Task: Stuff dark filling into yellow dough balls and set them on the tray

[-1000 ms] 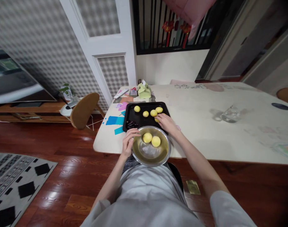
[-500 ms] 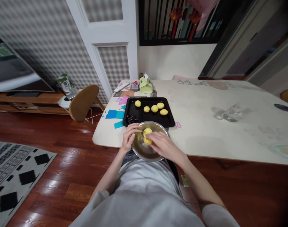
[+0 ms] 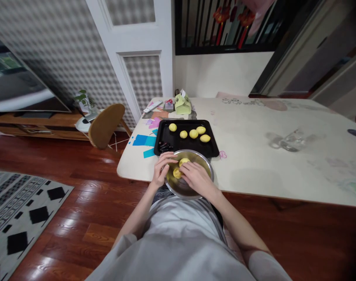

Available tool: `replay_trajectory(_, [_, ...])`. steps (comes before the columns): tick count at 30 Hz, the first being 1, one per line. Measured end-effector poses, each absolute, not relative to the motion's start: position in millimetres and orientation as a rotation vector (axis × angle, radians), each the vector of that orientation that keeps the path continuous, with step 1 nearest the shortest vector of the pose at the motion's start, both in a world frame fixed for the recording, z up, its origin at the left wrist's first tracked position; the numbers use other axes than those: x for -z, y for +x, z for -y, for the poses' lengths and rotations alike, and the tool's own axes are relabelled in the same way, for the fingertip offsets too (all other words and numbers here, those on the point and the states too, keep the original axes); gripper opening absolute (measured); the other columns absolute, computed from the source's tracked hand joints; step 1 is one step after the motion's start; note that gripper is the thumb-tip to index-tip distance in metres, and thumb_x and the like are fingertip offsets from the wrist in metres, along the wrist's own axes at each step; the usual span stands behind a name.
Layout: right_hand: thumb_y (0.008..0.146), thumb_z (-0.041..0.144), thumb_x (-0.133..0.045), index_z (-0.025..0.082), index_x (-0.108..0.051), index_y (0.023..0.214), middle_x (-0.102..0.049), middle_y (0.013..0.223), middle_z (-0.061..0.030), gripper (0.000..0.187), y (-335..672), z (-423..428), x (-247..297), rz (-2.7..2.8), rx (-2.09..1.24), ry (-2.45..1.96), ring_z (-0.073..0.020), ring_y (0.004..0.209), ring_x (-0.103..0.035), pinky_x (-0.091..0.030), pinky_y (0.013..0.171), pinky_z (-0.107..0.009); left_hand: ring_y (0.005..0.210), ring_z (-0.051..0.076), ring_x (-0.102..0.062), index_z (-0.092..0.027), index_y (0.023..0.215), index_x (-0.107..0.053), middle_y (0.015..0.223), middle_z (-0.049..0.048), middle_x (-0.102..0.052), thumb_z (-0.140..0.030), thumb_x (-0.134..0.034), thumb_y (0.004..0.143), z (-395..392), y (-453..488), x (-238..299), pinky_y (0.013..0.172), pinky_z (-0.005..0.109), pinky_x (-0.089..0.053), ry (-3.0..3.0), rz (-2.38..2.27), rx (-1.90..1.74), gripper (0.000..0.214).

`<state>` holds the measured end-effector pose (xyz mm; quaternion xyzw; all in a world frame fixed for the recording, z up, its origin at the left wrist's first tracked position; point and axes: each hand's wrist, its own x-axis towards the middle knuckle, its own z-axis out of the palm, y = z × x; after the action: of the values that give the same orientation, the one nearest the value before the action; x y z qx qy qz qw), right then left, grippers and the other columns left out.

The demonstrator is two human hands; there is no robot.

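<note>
A steel bowl (image 3: 202, 160) sits at the table's near edge with two yellow dough balls in it. My left hand (image 3: 162, 168) grips the bowl's left rim. My right hand (image 3: 195, 177) reaches into the bowl, fingers curled on one yellow ball (image 3: 177, 173); the other ball (image 3: 184, 160) lies just behind it. Beyond the bowl a black baking tray (image 3: 213, 146) holds several yellow balls (image 3: 193, 133) and a small dark object (image 3: 165, 147) at its near left corner.
Blue and pink paper pieces (image 3: 142, 140), a remote and a green box (image 3: 183, 104) lie at the table's far left. A glass jar (image 3: 290, 141) lies to the right. A wooden chair (image 3: 105, 125) stands left of the table, on a wooden floor with a patterned rug (image 3: 22, 218).
My right hand left a ball on the tray, came back into the bowl and now closes on a ball there. The left hand stayed on the rim.
</note>
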<state>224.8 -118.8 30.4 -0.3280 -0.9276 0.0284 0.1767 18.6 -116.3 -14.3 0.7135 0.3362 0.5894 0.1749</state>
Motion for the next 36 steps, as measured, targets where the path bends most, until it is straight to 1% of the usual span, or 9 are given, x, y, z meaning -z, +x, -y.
replay_trajectory(4, [0.102,0.019,-0.057,0.018,-0.072,0.111,-0.076,0.106,-0.0115,0.017,230.2,122.9,-30.2,2.607,-0.189,-0.888,-0.0271,0.105,-0.070,-0.056,0.092,-0.043,0.124,0.032,-0.063,-0.020,0.104,-0.079,0.118,0.0147,-0.076,-0.053,-0.040,0.108,116.2,18.3,14.8,0.110,0.056,-0.046,2.017,-0.955,-1.667,0.052])
replay_trajectory(6, [0.103,0.021,-0.057,0.020,-0.071,0.124,-0.076,0.119,-0.0125,0.026,233.8,126.9,-29.8,2.589,-0.249,-0.852,-0.0279,0.116,-0.068,-0.055,0.100,-0.046,0.123,0.033,-0.064,-0.020,0.103,-0.079,0.117,0.0149,-0.077,-0.054,-0.039,0.108,115.8,17.9,15.6,0.110,0.056,-0.046,2.015,-0.972,-1.663,0.053])
replay_trajectory(9, [0.103,0.022,-0.055,0.024,-0.061,0.146,-0.070,0.141,-0.0119,0.043,237.6,132.7,-27.7,2.582,-0.323,-0.829,-0.0279,0.133,-0.061,-0.052,0.110,-0.050,0.123,0.033,-0.064,-0.020,0.103,-0.079,0.117,0.0150,-0.077,-0.055,-0.039,0.108,115.1,17.3,16.3,0.110,0.056,-0.046,2.019,-0.976,-1.656,0.053])
replay_trajectory(12, [0.104,0.021,-0.053,0.024,-0.053,0.154,-0.064,0.150,-0.0131,0.050,237.2,134.3,-25.5,2.592,-0.323,-0.830,-0.0280,0.141,-0.056,-0.050,0.115,-0.052,0.123,0.032,-0.064,-0.020,0.104,-0.079,0.118,0.0146,-0.076,-0.054,-0.040,0.108,114.9,17.0,16.4,0.110,0.056,-0.046,2.019,-0.962,-1.658,0.051])
replay_trajectory(16, [0.103,0.018,-0.051,0.020,-0.054,0.152,-0.059,0.154,-0.0159,0.049,232.4,130.3,-23.4,2.592,-0.232,-0.870,-0.0314,0.148,-0.050,-0.048,0.117,-0.057,0.124,0.032,-0.063,-0.020,0.106,-0.078,0.119,0.0148,-0.076,-0.053,-0.040,0.108,115.2,16.7,16.4,0.111,0.056,-0.045,2.013,-0.962,-1.649,0.051])
replay_trajectory(21, [0.101,0.017,-0.055,0.022,-0.054,0.151,-0.058,0.155,-0.0159,0.050,229.2,126.5,-18.3,2.573,-0.206,-0.868,-0.0326,0.151,-0.047,-0.043,0.121,-0.061,0.123,0.032,-0.064,-0.020,0.104,-0.079,0.118,0.0147,-0.076,-0.058,-0.039,0.108,114.8,16.4,16.2,0.111,0.056,-0.045,2.014,-0.997,-1.634,0.056])
replay_trajectory(28, [0.103,0.018,-0.053,0.022,-0.055,0.149,-0.054,0.159,-0.0140,0.047,233.9,128.9,-18.0,2.579,-0.207,-0.859,-0.0310,0.154,-0.044,-0.038,0.126,-0.061,0.123,0.032,-0.064,-0.020,0.103,-0.079,0.117,0.0148,-0.076,-0.057,-0.039,0.108,114.6,16.1,15.7,0.110,0.056,-0.046,2.019,-1.000,-1.639,0.055])
replay_trajectory(32, [0.102,0.019,-0.054,0.022,-0.055,0.149,-0.054,0.159,-0.0126,0.047,236.4,130.4,-20.3,2.587,-0.221,-0.867,-0.0307,0.154,-0.044,-0.037,0.127,-0.060,0.123,0.032,-0.064,-0.020,0.102,-0.079,0.117,0.0145,-0.076,-0.060,-0.039,0.107,114.9,16.3,14.5,0.110,0.056,-0.046,2.010,-1.010,-1.638,0.057])
replay_trajectory(36, [0.103,0.019,-0.053,0.023,-0.056,0.149,-0.055,0.159,-0.0124,0.046,238.6,131.1,-20.5,2.582,-0.226,-0.865,-0.0306,0.154,-0.044,-0.037,0.127,-0.061,0.122,0.032,-0.064,-0.020,0.103,-0.079,0.118,0.0137,-0.076,-0.056,-0.040,0.108,115.2,16.9,13.5,0.110,0.055,-0.046,2.017,-0.976,-1.656,0.053])
